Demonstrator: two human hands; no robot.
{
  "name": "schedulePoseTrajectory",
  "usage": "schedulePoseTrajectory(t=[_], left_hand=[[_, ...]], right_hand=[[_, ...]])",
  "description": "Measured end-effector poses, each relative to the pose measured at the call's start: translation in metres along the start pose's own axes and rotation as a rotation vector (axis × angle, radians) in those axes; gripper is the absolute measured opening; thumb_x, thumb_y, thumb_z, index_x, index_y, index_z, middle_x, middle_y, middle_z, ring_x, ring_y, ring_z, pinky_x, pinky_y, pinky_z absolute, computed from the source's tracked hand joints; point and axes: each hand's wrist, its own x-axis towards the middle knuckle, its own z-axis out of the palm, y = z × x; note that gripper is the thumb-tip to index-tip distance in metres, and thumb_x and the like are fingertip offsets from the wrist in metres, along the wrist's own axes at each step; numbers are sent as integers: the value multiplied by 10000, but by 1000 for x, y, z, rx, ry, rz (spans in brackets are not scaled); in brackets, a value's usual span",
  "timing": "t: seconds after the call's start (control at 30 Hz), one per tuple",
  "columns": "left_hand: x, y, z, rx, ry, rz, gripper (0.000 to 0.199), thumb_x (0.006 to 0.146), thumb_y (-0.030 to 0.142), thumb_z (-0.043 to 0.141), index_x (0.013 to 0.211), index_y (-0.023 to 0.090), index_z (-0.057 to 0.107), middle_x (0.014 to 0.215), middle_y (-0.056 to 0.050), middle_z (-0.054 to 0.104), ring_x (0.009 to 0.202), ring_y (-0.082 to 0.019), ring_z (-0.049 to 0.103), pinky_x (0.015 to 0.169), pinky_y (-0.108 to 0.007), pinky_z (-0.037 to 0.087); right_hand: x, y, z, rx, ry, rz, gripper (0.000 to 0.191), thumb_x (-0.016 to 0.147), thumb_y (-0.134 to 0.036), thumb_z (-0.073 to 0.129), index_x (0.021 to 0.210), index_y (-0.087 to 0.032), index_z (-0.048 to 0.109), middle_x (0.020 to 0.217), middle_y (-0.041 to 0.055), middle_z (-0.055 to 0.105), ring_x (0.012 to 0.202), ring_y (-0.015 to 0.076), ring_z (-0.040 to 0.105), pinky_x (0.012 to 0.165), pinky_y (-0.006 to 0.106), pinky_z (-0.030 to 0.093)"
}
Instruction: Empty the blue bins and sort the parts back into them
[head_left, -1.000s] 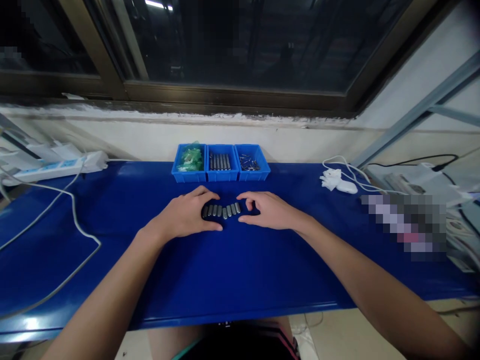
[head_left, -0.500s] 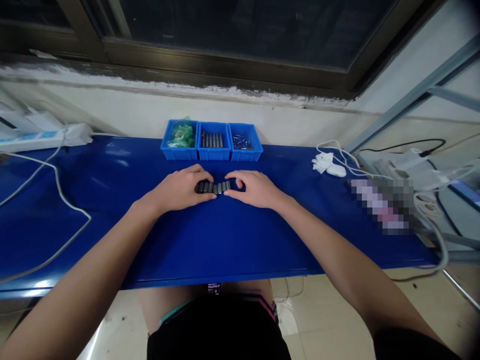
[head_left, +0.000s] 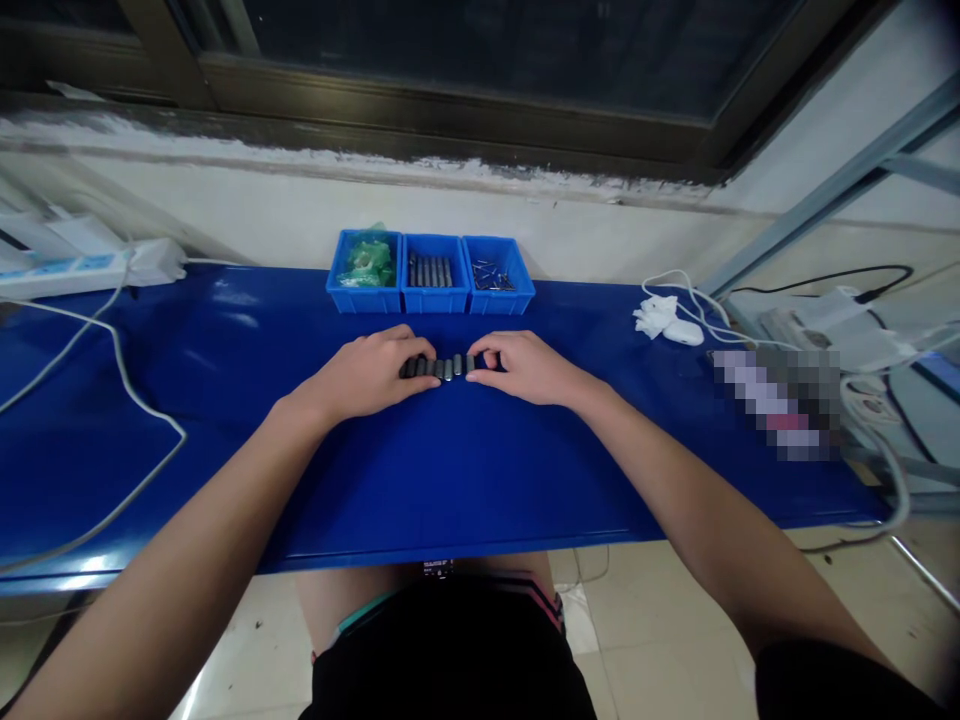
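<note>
Several short dark metallic cylinders (head_left: 448, 369) stand side by side in a row on the blue table (head_left: 450, 470). My left hand (head_left: 379, 372) curls round the left part of the row, thumb in front and fingers behind, partly hiding those pieces. At the right end, my right hand (head_left: 525, 368) holds a dark cylinder (head_left: 471, 365) between thumb and fingers. Small gaps show between some pieces in the middle.
Behind the hands, three blue bins hold green plastic (head_left: 373, 262), metal cylinders (head_left: 430, 271) and small screw-like parts (head_left: 491, 275). A power strip (head_left: 142, 268) and cables lie left. White earphone case (head_left: 684, 332), crumpled tissue (head_left: 655, 316) and blurred object (head_left: 776, 405) lie right.
My right hand has closed on the cylinder at the right end of the row, where its thumb and fingers were apart before. The view has shifted slightly.
</note>
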Motion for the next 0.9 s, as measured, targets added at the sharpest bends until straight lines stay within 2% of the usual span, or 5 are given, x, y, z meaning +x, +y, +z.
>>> schedulePoseTrajectory(t=[0.17,0.3,0.6,0.77,0.9], left_hand=[[0,2,0,1,-24,-25,363,1033,546,633,1272,285,715,1277,-74,683,1058,-302,734,887,-429,571],[0,4,0,18,-37,-52,363,1044,526,633,1299,276,699,1293,-81,680,1066,-315,744,898,-455,588],[-3,12,-3,42,-56,-85,356,1067,485,638,1337,256,680,1319,-92,682,1029,-326,769,883,-474,619],[-4,15,-4,19,-57,-85,361,1065,463,644,1355,249,671,1313,-83,676,1020,-328,771,895,-496,632],[-3,16,-5,10,-65,-91,371,1062,450,640,1365,240,673,1302,-97,678,1025,-330,773,896,-492,636]], right_hand=[[6,0,-15,278,63,57,429,921,-514,757,1202,-190,785,927,34,704,700,138,560,682,329,466],[56,-1,-38,103,286,-25,366,953,-420,743,1239,-200,801,1011,60,764,826,180,621,834,364,512],[190,-23,-40,-452,43,172,217,994,-352,729,1128,-213,828,1168,143,799,1371,394,524,1095,549,367],[202,-10,-35,-468,78,191,302,1003,-336,720,1268,-210,792,1251,147,784,1370,374,522,1089,527,328],[199,-1,-39,-480,48,209,179,982,-363,737,1016,-234,858,1029,146,795,1369,401,493,1051,529,314]])
